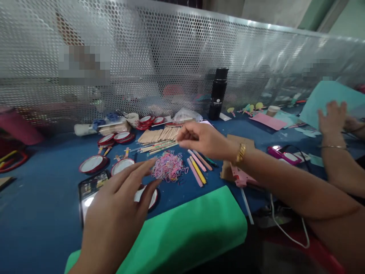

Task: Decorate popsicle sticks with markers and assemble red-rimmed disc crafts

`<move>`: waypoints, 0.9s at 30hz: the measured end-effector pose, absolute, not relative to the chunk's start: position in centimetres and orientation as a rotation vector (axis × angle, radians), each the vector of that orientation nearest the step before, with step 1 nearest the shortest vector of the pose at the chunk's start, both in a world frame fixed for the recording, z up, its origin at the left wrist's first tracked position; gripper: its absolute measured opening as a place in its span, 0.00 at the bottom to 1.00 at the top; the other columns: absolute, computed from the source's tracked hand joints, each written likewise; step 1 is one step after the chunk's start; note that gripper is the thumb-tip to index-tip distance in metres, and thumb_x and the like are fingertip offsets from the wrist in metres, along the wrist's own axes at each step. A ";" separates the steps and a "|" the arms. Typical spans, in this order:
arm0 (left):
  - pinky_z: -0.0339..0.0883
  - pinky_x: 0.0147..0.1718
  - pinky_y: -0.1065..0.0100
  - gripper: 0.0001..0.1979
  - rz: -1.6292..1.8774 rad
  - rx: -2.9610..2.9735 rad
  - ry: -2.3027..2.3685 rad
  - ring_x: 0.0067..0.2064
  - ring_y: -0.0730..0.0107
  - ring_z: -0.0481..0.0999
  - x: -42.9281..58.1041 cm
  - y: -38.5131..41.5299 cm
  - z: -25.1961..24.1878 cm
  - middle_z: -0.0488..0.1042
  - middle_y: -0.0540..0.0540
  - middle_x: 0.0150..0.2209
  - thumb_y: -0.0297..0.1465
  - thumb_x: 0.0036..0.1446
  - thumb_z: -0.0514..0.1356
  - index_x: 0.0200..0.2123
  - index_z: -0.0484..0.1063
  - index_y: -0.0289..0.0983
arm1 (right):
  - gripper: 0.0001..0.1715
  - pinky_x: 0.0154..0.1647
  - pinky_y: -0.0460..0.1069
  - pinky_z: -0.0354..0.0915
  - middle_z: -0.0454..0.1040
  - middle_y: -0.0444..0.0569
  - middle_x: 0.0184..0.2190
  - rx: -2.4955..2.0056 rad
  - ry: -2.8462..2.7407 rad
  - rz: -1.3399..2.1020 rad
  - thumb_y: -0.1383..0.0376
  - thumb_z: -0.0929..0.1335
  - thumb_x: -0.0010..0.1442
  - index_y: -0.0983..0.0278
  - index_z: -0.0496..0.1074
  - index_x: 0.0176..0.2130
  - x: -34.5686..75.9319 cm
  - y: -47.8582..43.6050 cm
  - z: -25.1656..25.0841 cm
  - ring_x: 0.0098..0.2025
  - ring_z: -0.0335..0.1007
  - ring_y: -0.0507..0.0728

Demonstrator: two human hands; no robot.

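Note:
My left hand (121, 201) is open, thumb and fingers apart, over a round white disc with a red rim (153, 198). It partly hides that disc and a phone (92, 186). A tangled pile of small pastel rubber bands (169, 166) lies just beyond its fingertips. Farther out, my right hand (201, 140), with a gold bracelet, is closed, fingers curled to the thumb, at the right end of a row of wooden craft sticks (154, 136). What its fingers hold, if anything, is hidden. Thin printed sticks (162, 146) lie just below the craft sticks.
A green roll (194, 228) lies at the table's front edge. Pens (197, 170), a pink glue gun (241, 179) and its cable sit right of centre. A black bottle (219, 95) stands by the perforated metal screen (182, 49). Another person's hand (332, 118) handles blue sheet material at right.

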State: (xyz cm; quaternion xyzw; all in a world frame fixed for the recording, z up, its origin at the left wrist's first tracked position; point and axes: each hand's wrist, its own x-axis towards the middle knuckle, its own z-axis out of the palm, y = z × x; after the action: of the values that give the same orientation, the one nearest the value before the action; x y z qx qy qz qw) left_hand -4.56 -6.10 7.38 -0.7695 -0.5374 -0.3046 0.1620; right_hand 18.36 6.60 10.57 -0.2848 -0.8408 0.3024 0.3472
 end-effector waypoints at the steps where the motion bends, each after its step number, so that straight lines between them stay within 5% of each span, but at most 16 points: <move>1: 0.72 0.49 0.57 0.18 -0.920 -2.250 -1.456 0.49 0.55 0.80 -4.2 -5.7 7.5 0.81 0.41 0.50 0.38 0.69 0.55 0.57 0.71 0.39 | 0.05 0.40 0.46 0.68 0.76 0.45 0.34 -0.722 -2.110 0.857 0.69 0.70 0.62 0.66 0.72 0.40 18.7 4.8 10.4 0.36 0.71 0.50; 7: 0.75 0.45 0.66 0.12 -0.984 -2.574 -1.007 0.42 0.65 0.82 -2.2 -4.3 6.3 0.83 0.46 0.42 0.33 0.69 0.55 0.46 0.78 0.40 | 0.14 0.44 0.48 0.69 0.75 0.44 0.37 -0.849 -1.848 1.126 0.70 0.72 0.60 0.63 0.70 0.46 20.5 -2.3 6.9 0.41 0.74 0.51; 15: 0.76 0.39 0.74 0.11 -1.132 -2.773 -0.859 0.39 0.73 0.83 -1.3 -3.1 5.6 0.83 0.49 0.40 0.26 0.67 0.57 0.44 0.79 0.42 | 0.23 0.42 0.48 0.68 0.74 0.41 0.34 -0.906 -1.555 1.616 0.67 0.77 0.52 0.62 0.68 0.45 20.9 -3.1 6.1 0.39 0.73 0.51; 27: 0.77 0.39 0.71 0.11 -1.482 -2.842 -1.049 0.37 0.69 0.84 -2.5 -2.9 5.0 0.85 0.50 0.38 0.25 0.58 0.65 0.41 0.83 0.45 | 0.33 0.37 0.46 0.66 0.75 0.40 0.30 -0.918 -1.237 1.591 0.60 0.83 0.40 0.62 0.68 0.41 18.6 -2.0 4.9 0.33 0.71 0.50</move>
State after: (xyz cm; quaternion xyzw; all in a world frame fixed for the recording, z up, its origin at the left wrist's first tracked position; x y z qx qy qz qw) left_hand -2.46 -2.89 4.98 -0.8372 -0.3089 -0.4365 -0.1148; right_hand 18.64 -1.97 4.91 -0.3709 -0.4997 0.6426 0.4470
